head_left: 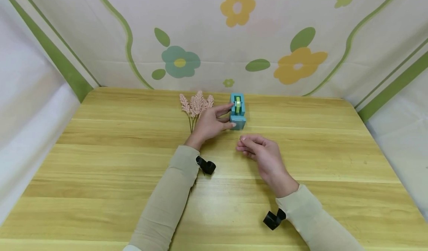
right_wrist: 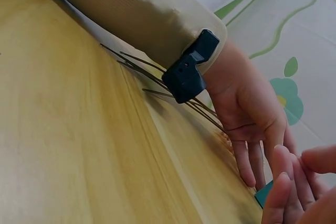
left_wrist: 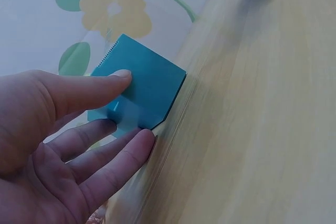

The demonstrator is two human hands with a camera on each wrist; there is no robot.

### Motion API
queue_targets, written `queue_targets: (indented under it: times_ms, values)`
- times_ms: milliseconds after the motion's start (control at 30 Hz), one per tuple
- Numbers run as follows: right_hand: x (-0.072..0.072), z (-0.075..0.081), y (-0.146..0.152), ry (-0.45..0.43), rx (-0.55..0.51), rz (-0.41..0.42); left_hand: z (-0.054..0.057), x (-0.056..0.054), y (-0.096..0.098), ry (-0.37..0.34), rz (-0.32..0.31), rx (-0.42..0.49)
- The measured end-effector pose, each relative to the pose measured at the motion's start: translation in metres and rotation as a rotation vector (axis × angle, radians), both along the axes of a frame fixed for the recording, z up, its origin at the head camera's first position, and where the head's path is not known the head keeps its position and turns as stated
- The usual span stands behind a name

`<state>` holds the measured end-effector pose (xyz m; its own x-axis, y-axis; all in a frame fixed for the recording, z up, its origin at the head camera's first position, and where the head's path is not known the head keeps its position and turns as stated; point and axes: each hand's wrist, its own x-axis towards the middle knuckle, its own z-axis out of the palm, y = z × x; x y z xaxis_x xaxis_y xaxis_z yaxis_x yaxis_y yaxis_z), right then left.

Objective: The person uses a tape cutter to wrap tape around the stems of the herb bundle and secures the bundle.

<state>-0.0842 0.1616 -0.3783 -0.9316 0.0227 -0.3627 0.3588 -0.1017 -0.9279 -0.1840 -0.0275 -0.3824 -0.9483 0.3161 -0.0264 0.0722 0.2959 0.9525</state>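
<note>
A teal tape dispenser (head_left: 238, 123) with a yellow-green roll (head_left: 238, 105) stands near the table's back edge. My left hand (head_left: 211, 124) holds it from the left side. In the left wrist view, the thumb presses the dispenser's flat front face (left_wrist: 142, 77), below its toothed edge, while the other fingers lie along its side. My right hand (head_left: 264, 156) is just in front of the dispenser, thumb and fingertips pinched together. A faint clear strip of tape (left_wrist: 111, 11) seems to run from those fingertips toward the toothed edge; it is hard to make out.
Pink artificial flowers (head_left: 197, 105) lie left of the dispenser, their thin dark stems (right_wrist: 152, 77) running under my left forearm. Behind the wooden table (head_left: 334, 150) hangs a flower-printed cloth (head_left: 207, 31). Each wrist wears a small black camera (head_left: 206, 165).
</note>
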Motion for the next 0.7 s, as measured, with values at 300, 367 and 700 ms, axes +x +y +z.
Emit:
queue_targets:
  times_ms: [300,367,700]
  values:
    - [0.011,0.000,-0.005,-0.003,-0.003,0.011,0.000,0.000,-0.001,-0.011,0.003,-0.015]
    - [0.013,0.002,-0.007,0.000,-0.003,0.009,0.000,0.000,-0.001,-0.013,0.002,-0.015]
    - [0.023,0.006,-0.011,0.009,-0.030,-0.017,-0.002,0.000,0.000,-0.021,0.009,-0.014]
